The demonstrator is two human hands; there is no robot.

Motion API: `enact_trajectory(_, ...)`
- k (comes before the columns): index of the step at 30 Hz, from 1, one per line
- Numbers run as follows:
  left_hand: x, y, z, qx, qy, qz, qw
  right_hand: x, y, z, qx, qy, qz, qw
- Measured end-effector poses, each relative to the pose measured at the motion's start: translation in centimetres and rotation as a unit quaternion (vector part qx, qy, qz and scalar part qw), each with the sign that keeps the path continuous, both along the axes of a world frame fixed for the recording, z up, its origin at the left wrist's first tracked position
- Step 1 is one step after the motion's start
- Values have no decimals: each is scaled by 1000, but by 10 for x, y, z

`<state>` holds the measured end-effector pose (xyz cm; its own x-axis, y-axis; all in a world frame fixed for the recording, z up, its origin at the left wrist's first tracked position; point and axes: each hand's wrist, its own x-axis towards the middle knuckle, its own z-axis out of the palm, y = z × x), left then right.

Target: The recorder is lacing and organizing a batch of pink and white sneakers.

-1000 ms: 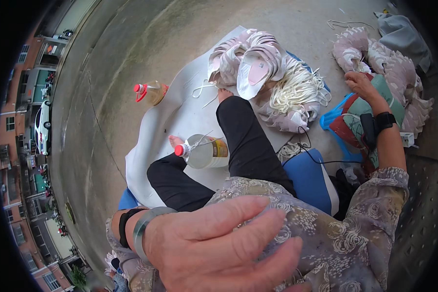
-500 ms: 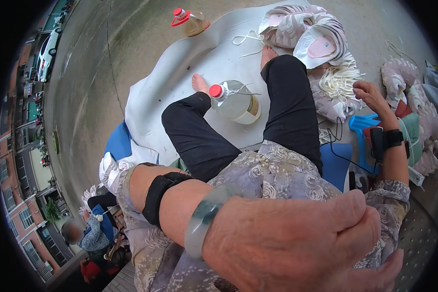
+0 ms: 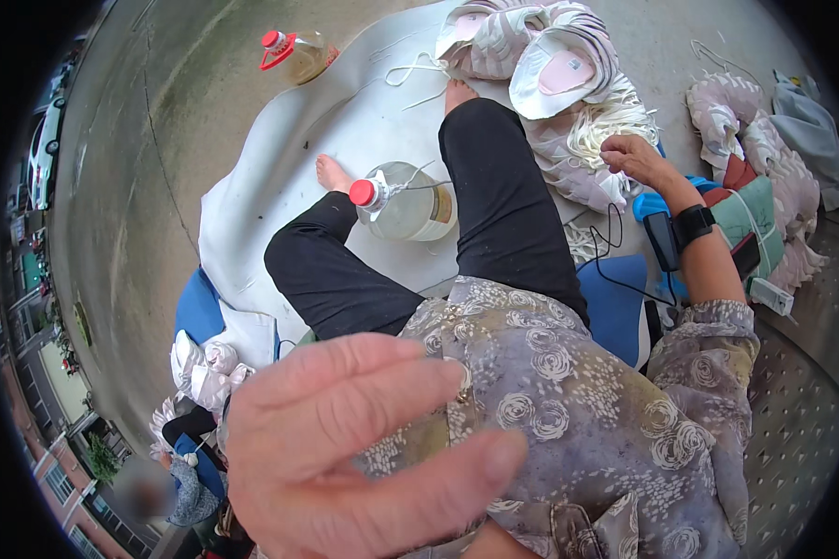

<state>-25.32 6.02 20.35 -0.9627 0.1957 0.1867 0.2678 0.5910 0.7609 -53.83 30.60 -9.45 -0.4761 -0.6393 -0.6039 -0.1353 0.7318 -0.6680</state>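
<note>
From my remote seat, the right hand (image 3: 641, 158) sits toward 2 o'clock, palm down, its fingers loosely bent at the near edge of a heap of white cords (image 3: 615, 121). I cannot tell whether it touches the heap or pinches a strand; the palm is hidden. The left hand (image 3: 289, 456) looms large and blurred at 7 o'clock, thumb and fingers wide apart, nothing visible between them.

The cords lie between 1 and 2 o'clock, on pink-and-white fabric pieces, with a stack of shoe uppers (image 3: 569, 79) just beyond at 1 o'clock. I judge the heap prone to snagging: a strand is best pinched near a free end and eased out sideways, with light fingers, so its neighbours stay put. The spread left hand would steady things better nearer the lap than up by the lens.

Near the centre, toward 12, a clear bottle (image 3: 410, 219) with a red cap stands between the knees on a white sheet (image 3: 270, 186). A blue pad (image 3: 615, 303) rests at 3 o'clock, and a green-and-red bundle (image 3: 755, 219) lies between 2 and 3. A second bottle (image 3: 305, 58) stands at 11; another person (image 3: 196, 494) sits between 7 and 8.
</note>
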Motion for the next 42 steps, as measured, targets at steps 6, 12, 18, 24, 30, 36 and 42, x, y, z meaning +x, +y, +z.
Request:
enact_trajectory(6, 67, -67, -121, -21, -36, 348, 937, -8, -31, -4, -6, -54, -41, 998)
enact_trajectory(12, 187, -72, -226, -65, -141, 590, 793, -63, -48, -40, 1, -106, -36, 994)
enact_trajectory(18, 305, -21, -301, -63, -250, 715, 650, -82, -108, -41, -27, -136, -22, 990)
enact_trajectory(24, 356, 9, -340, -162, -371, 767, 497, -87, -154, -11, 53, -27, 91, 994)
enact_trajectory(30, 405, 2, -343, 7, -602, 703, 379, -45, -212, 51, 55, 68, 187, 978)
enact_trajectory(36, 484, 7, -372, 139, -516, 793, 293, -9, -249, 61, 10, 148, 264, 953)
enact_trajectory(42, 541, -63, -274, -66, -337, 882, 324, -4, -253, 52, 25, 127, 327, 936)
